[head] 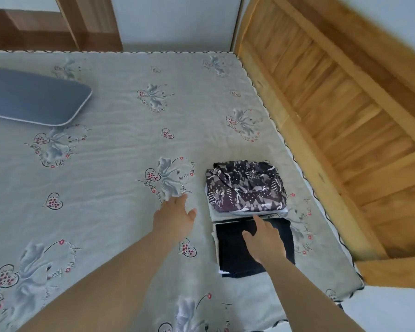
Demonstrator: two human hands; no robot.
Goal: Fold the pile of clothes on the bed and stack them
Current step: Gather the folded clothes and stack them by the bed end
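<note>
Head view: bedsheet [120,149] script unreadable; folded clothes [246,188] unlabelled.

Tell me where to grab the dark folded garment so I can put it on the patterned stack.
Probably take the dark garment by its left and right edges, fingers slid under from each side. It lies flat and folded square, so lifting both sides together should keep the folds. The right hand already rests on top; the left hand is open beside it. The patterned stack sits just beyond.
</note>
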